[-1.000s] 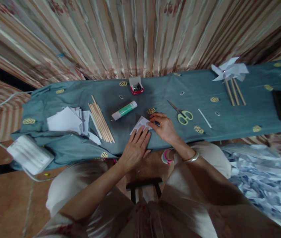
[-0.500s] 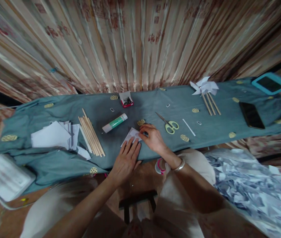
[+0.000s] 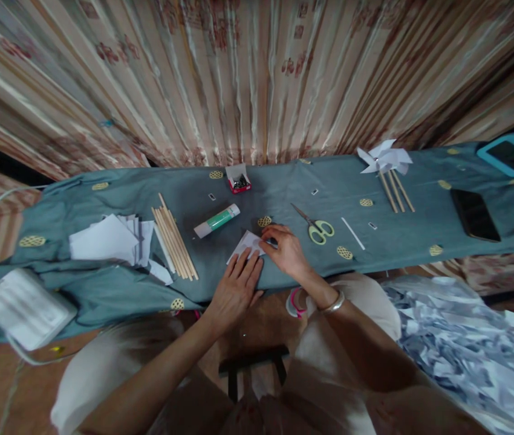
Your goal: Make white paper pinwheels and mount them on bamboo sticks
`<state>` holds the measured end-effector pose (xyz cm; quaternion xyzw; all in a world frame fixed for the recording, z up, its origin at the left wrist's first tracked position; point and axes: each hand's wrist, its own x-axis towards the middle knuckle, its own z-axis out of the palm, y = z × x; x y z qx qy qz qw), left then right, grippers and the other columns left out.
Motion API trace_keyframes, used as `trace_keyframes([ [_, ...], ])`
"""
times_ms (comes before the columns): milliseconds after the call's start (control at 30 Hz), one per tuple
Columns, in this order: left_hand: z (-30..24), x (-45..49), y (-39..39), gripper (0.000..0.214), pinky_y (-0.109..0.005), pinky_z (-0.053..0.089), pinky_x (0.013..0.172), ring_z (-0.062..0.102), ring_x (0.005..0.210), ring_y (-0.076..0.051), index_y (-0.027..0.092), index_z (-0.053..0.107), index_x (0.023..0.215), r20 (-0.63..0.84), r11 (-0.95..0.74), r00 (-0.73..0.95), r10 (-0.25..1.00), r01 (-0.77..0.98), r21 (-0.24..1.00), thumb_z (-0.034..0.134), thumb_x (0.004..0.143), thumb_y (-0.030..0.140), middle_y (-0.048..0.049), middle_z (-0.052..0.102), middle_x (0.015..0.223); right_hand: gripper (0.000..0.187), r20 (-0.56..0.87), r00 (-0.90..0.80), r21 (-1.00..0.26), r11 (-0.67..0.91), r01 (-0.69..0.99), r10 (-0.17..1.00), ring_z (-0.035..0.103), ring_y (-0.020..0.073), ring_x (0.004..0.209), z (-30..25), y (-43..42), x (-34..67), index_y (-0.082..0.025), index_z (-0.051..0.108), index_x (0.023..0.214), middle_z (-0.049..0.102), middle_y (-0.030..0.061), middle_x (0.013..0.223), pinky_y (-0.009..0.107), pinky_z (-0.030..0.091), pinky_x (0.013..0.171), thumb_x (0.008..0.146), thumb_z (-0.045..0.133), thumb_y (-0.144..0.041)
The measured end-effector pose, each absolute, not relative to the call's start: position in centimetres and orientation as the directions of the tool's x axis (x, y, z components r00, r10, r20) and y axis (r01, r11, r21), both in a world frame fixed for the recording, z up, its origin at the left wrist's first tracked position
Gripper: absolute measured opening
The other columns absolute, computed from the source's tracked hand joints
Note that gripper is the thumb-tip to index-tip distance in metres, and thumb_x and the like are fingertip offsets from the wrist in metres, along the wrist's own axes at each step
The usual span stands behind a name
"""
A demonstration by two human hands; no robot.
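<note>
Pressing flat seemed the trick: left hand [image 3: 234, 290] lay open, fingers on the paper [image 3: 246, 241] poking out ahead of them. Right hand [image 3: 286, 251] curled at the paper's right edge, couldn't tell if pinching. Even pressure probably beat shoving.

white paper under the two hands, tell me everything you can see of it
The white paper is a small, thin, pale piece that looks folded, though its layers are too small to count. It lies on the blue-green cloth, close to the person, one corner pointing away from them. The left hand rests spread fingers over its near side, hiding part of its outline. Fingertips of the right hand are at its right side; whether they pinch it cannot be told.
</note>
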<state>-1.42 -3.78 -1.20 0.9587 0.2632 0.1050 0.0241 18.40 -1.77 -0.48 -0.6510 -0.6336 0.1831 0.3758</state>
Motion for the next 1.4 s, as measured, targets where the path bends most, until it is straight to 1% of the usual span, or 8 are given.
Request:
trace_keyframes([
  [200,-0.72,-1.37,-3.81,0.058,-0.056,0.033,0.119,0.036,0.147,-0.038,0.006,0.044,0.146,0.157,-0.861,0.846,0.509,0.498,0.108,0.053,0.097,0.036,-0.0222,0.045,0.154,0.009,0.250,0.137,-0.718,0.088,0.691,0.959,0.066,0.0244,0.099,-0.59,-1.88,18.43,-0.023,0.067,0.079,0.074,0.0072,0.101,0.038,0.050,0.094,0.080,0.069,-0.014],
  [400,-1.09,-1.44,-3.78,0.059,-0.057,0.032,0.119,0.034,0.148,-0.038,0.007,0.043,0.147,0.168,-0.863,0.847,0.504,0.491,0.116,0.054,0.097,0.036,-0.0229,0.045,0.154,0.009,0.238,0.136,-0.724,0.083,0.685,0.962,0.065,0.0249,0.099,-0.54,-1.90,18.40,-0.023,0.068,0.079,0.073,0.0072,0.100,0.039,0.049,0.094,0.080,0.067,-0.014],
  [567,-0.99,-1.42,-3.80,0.059,-0.057,0.032,0.119,0.033,0.149,-0.038,0.007,0.043,0.147,0.164,-0.862,0.846,0.507,0.491,0.129,0.053,0.097,0.036,-0.0228,0.044,0.154,0.009,0.277,0.141,-0.712,0.104,0.695,0.951,0.066,0.0240,0.097,-0.78,-1.95,18.40,-0.024,0.068,0.079,0.074,0.0059,0.099,0.038,0.051,0.093,0.082,0.067,-0.015],
  [667,-0.80,-1.36,-3.82,0.061,-0.058,0.032,0.118,0.033,0.149,-0.039,0.005,0.042,0.147,0.163,-0.859,0.844,0.511,0.492,0.141,0.056,0.096,0.034,-0.0242,0.043,0.155,0.010,0.293,0.150,-0.713,0.111,0.693,0.944,0.066,0.0243,0.097,-0.92,-2.00,18.33,-0.024,0.068,0.078,0.074,0.0065,0.098,0.039,0.051,0.092,0.083,0.066,-0.016],
  [800,-0.71,-1.32,-3.83,0.061,-0.058,0.033,0.118,0.035,0.147,-0.041,0.003,0.043,0.146,0.167,-0.863,0.847,0.504,0.488,0.128,0.058,0.095,0.034,-0.0246,0.043,0.155,0.009,0.292,0.166,-0.718,0.101,0.689,0.942,0.066,0.0251,0.098,-0.87,-2.06,18.18,-0.024,0.068,0.078,0.074,0.0070,0.099,0.040,0.051,0.093,0.083,0.066,-0.017],
  [1033,-0.89,-1.39,-3.77,0.060,-0.057,0.031,0.120,0.032,0.149,-0.038,0.007,0.041,0.148,0.151,-0.860,0.848,0.509,0.493,0.129,0.055,0.096,0.034,-0.0225,0.040,0.157,0.010,0.273,0.182,-0.721,0.076,0.689,0.945,0.064,0.0252,0.097,-0.57,-2.07,17.90,-0.023,0.067,0.078,0.073,0.0079,0.098,0.040,0.050,0.094,0.083,0.065,-0.015],
  [1233,-0.69,-1.32,-3.74,0.061,-0.057,0.033,0.119,0.036,0.146,-0.041,0.003,0.045,0.144,0.165,-0.867,0.851,0.498,0.486,0.110,0.060,0.094,0.034,-0.0232,0.042,0.156,0.010,0.248,0.188,-0.721,0.051,0.691,0.950,0.064,0.0266,0.099,-0.60,-2.01,17.77,-0.022,0.066,0.079,0.072,0.0098,0.100,0.041,0.049,0.094,0.085,0.061,-0.017],
  [1400,-0.68,-1.31,-3.70,0.063,-0.057,0.033,0.119,0.036,0.146,-0.041,0.004,0.044,0.145,0.150,-0.864,0.851,0.503,0.493,0.104,0.061,0.094,0.037,-0.0229,0.044,0.154,0.011,0.289,0.186,-0.688,0.069,0.722,0.939,0.065,0.0253,0.095,-0.66,-1.94,17.68,-0.022,0.065,0.077,0.073,0.0085,0.096,0.039,0.050,0.092,0.083,0.061,-0.014],
])
